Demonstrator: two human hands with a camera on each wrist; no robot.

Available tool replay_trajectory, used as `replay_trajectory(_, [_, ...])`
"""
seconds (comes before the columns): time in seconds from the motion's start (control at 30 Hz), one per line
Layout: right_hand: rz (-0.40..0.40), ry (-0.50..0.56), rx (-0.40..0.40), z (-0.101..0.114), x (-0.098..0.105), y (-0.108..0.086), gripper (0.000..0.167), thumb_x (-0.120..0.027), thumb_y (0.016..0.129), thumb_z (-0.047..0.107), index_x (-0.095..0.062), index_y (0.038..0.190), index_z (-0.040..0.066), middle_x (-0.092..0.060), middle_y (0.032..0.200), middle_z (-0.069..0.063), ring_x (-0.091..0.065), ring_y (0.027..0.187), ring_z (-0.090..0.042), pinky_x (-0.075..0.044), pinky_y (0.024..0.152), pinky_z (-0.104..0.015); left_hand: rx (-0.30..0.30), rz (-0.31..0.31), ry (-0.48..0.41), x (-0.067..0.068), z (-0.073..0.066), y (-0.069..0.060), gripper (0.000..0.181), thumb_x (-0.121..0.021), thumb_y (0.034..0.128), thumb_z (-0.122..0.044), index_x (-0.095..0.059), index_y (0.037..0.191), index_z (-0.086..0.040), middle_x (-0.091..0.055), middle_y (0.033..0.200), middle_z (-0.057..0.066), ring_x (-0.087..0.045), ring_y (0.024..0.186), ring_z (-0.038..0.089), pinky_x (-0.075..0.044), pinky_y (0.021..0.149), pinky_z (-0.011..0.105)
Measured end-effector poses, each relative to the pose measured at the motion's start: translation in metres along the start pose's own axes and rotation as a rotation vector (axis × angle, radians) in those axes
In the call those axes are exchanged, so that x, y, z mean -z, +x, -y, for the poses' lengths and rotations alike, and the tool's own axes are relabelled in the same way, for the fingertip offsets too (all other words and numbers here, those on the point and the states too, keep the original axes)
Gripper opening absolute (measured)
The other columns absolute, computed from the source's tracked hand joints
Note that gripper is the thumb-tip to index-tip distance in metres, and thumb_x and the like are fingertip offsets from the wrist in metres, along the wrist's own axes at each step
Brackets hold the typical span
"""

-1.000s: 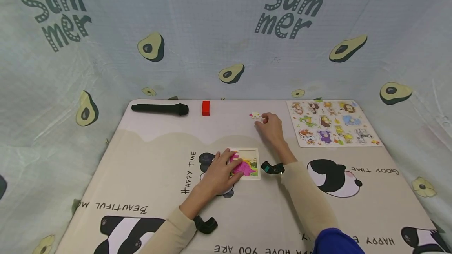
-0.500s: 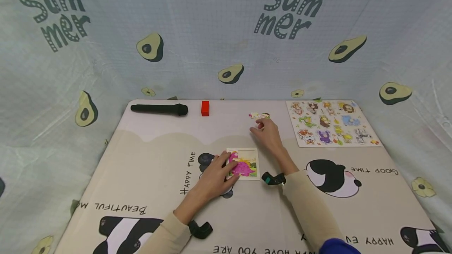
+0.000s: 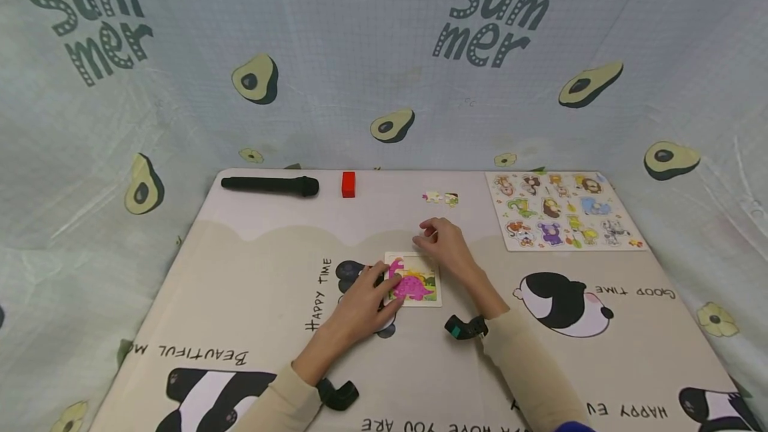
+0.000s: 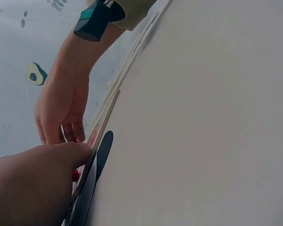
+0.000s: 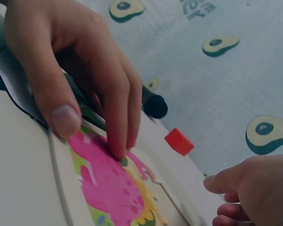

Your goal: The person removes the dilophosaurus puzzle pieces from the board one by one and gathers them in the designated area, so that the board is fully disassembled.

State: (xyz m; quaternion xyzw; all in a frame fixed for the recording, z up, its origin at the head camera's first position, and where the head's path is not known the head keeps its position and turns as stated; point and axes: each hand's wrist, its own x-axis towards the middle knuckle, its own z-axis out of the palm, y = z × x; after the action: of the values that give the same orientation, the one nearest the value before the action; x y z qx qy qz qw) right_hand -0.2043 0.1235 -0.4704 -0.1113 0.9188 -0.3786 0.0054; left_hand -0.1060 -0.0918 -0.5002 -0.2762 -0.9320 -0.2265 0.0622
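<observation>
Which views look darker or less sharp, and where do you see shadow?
Head: bright, puzzle small but readable, soft shadow beside the right sleeve; left wrist: dimmer, left hand dull; right wrist: also dim, red block soft-edged.

The dinosaur puzzle (image 3: 414, 285) looked like smooth wood; toward ten o'clock, the microphone (image 3: 270, 185) looked matt; toward twelve, the avocado-print sheet (image 3: 330, 39) looked like creased plastic.

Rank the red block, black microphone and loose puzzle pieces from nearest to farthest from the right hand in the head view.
1. Loose puzzle pieces: just beyond the right hand.
2. Red block: to the left, by the table's far edge.
3. Black microphone: farthest left.
</observation>
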Motion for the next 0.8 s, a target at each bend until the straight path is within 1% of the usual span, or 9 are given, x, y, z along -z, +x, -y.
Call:
replay_trajectory(0.13, [0.04,-0.002,0.003,0.006,-0.003,-0.008,0.036,-0.072,0.092,0.026,-0.067,0.117,-0.001,-0.063,0.094,-0.01,-0.055,0.082,-0.019,-0.048,0.073,-0.026,0.003,0.008,-0.001,-0.001,0.001,-0.001,0.046,-0.062,0.0981,-0.04,-0.062,0.136,-0.013,-0.052,0.14,0.011,-0.052,0.134,0.031,-0.034,0.121,0.047])
replay_trajectory(0.47, [0.117,-0.044,0.03,0.019,-0.01,-0.021,0.021,-0.071,0.092,0.019,-0.072,0.103,0.002,-0.064,0.085,-0.006,-0.054,0.077,-0.015,-0.048,0.069,-0.025,0.001,-0.01,-0.001,0.0,-0.001,-0.001,0.047,-0.063,0.0976,-0.04,-0.063,0.135,-0.012,-0.052,0.141,0.013,-0.051,0.136,0.032,-0.034,0.121,0.047])
replay_trajectory(0.63, [0.165,-0.087,0.031,0.024,-0.015,-0.026,0.016,-0.072,0.092,0.017,-0.075,0.098,0.002,-0.064,0.082,-0.005,-0.053,0.073,-0.013,-0.048,0.066,-0.023,-0.009,-0.017,0.006,0.0,0.001,-0.002,0.05,-0.066,0.0951,-0.042,-0.064,0.134,-0.012,-0.053,0.141,0.013,-0.052,0.135,0.032,-0.034,0.121,0.047])
replay_trajectory(0.8, [0.173,-0.145,0.035,0.026,-0.02,-0.029,0.014,-0.073,0.091,0.016,-0.076,0.094,0.003,-0.066,0.082,-0.005,-0.052,0.073,-0.013,-0.047,0.064,-0.022,-0.024,-0.027,0.013,-0.001,0.002,-0.002,0.052,-0.069,0.0932,-0.043,-0.064,0.134,-0.012,-0.053,0.139,0.012,-0.053,0.134,0.031,-0.035,0.121,0.047])
